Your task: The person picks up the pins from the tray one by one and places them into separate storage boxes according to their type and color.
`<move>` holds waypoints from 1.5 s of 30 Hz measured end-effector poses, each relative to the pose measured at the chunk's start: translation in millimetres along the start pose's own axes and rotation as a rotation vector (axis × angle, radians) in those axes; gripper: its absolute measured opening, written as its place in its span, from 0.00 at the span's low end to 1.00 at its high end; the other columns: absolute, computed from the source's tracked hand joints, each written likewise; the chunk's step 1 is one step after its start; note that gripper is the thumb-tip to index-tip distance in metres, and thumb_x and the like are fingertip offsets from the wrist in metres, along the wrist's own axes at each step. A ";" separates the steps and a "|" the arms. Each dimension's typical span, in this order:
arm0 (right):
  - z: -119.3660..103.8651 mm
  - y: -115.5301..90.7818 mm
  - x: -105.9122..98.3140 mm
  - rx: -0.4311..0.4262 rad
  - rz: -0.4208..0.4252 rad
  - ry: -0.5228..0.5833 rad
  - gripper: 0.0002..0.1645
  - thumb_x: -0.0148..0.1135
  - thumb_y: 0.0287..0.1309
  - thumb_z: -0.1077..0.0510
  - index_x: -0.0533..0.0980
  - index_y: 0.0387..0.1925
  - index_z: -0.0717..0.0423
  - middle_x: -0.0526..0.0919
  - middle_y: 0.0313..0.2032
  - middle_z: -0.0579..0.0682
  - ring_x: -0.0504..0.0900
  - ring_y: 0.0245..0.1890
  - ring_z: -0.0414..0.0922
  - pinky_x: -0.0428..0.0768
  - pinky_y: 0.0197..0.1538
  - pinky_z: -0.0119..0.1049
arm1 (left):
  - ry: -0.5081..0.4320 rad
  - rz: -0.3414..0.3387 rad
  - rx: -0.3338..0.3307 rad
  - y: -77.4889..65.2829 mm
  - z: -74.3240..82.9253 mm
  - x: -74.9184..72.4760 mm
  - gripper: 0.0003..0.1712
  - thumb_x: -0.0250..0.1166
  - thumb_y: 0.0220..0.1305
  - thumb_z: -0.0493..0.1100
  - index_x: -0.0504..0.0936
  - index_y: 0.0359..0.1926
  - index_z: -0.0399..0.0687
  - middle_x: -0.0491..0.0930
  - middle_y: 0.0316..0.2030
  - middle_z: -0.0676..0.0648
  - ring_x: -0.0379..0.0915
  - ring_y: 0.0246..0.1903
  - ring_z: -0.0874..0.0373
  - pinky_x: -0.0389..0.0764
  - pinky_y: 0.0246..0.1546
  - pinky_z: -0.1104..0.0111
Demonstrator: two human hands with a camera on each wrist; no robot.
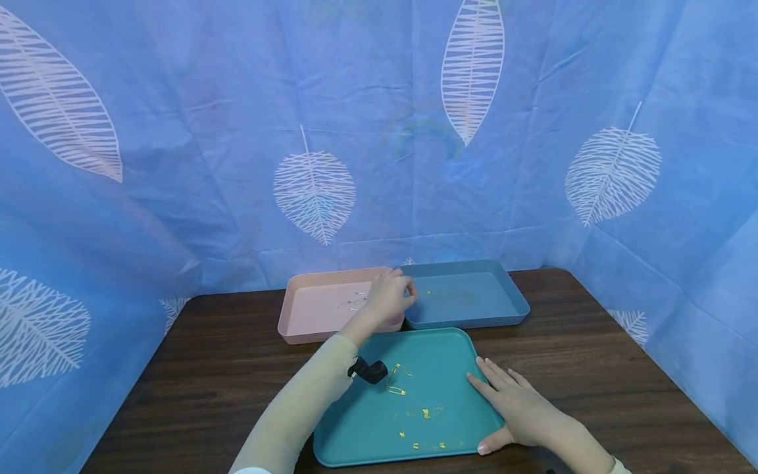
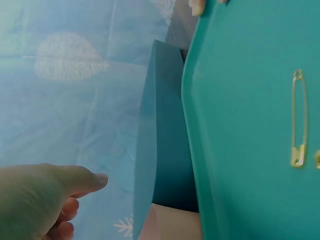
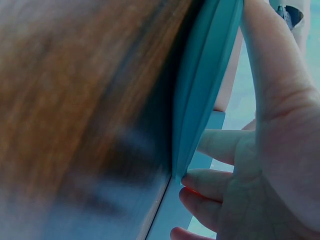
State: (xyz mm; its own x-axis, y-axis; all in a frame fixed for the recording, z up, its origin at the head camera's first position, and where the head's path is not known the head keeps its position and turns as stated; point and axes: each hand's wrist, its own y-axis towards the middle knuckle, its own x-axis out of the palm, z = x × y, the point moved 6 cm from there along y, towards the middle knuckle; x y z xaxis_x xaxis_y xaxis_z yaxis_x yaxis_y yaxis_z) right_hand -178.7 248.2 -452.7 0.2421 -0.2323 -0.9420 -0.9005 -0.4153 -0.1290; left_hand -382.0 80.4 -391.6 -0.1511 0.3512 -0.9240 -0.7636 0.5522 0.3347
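Note:
My left hand (image 1: 391,294) hangs over the gap between the pink tray (image 1: 296,319) and the blue tray (image 1: 474,296), its fingers curled. The left wrist view shows the thumb (image 2: 90,181) stretched out above the bent fingers; I cannot tell whether anything is between the fingertips. My right hand (image 1: 524,408) rests along the right rim of the teal tray (image 1: 355,428), fingers spread and thumb at the near corner. Several gold safety pins (image 1: 396,391) lie scattered on the teal tray. Silver pins (image 1: 358,301) lie in the pink tray and a small gold pin (image 1: 429,292) in the blue one.
The trays stand on a dark wooden table (image 1: 225,368), the pink and blue ones side by side behind the teal one. A blue cloth (image 1: 379,191) with white leaf prints hangs behind and on both sides. A black wrist camera (image 1: 372,372) sits on the left forearm.

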 end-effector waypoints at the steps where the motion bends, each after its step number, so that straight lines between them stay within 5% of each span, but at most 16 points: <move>1: 0.0 0.0 -0.2 -0.001 0.000 0.000 0.70 0.65 0.34 0.21 0.60 0.71 0.61 0.51 0.74 0.68 0.53 0.73 0.68 0.56 0.65 0.71 | -0.006 0.007 0.005 -2.7 0.5 -2.7 0.05 0.67 0.62 0.49 0.83 0.29 0.59 0.73 0.28 0.56 0.63 0.33 0.58 0.63 0.41 0.65; 17: 1.0 2.2 -3.5 -0.019 0.004 0.000 0.70 0.65 0.35 0.22 0.59 0.72 0.61 0.51 0.74 0.68 0.53 0.72 0.68 0.55 0.65 0.71 | -0.084 0.067 0.035 -47.0 -1.3 -22.3 0.07 0.68 0.61 0.48 0.82 0.26 0.58 0.73 0.28 0.55 0.61 0.31 0.60 0.60 0.36 0.67; 27: 0.6 3.7 -2.4 -0.016 -0.013 -0.013 0.70 0.64 0.35 0.21 0.59 0.72 0.60 0.52 0.74 0.68 0.52 0.73 0.68 0.55 0.66 0.70 | -0.076 0.083 0.031 -74.6 -9.0 -17.5 0.08 0.71 0.57 0.48 0.81 0.24 0.59 0.71 0.25 0.56 0.60 0.30 0.61 0.63 0.39 0.64; 34: -1.2 3.9 -2.3 -0.020 -0.017 -0.018 0.70 0.64 0.35 0.21 0.59 0.72 0.60 0.53 0.73 0.69 0.53 0.73 0.68 0.54 0.66 0.70 | -0.086 -0.011 0.019 -93.1 -11.9 -14.4 0.06 0.70 0.58 0.49 0.82 0.28 0.60 0.72 0.26 0.57 0.59 0.30 0.62 0.62 0.37 0.66; 45: -1.1 4.8 -1.5 -0.008 -0.025 -0.022 0.71 0.65 0.33 0.21 0.59 0.72 0.60 0.53 0.73 0.69 0.53 0.73 0.68 0.54 0.66 0.70 | -0.166 -0.165 0.140 -116.5 -8.8 -6.4 0.03 0.71 0.58 0.49 0.84 0.31 0.62 0.75 0.29 0.56 0.61 0.33 0.65 0.62 0.38 0.69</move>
State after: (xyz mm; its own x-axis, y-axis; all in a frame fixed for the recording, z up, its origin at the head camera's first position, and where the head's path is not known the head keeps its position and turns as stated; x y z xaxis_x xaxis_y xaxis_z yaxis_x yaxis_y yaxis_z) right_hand -183.1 245.6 -451.6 0.2561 -0.2024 -0.9452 -0.8915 -0.4274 -0.1500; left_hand -297.6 7.2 -426.3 0.0817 0.3605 -0.9292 -0.6735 0.7071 0.2152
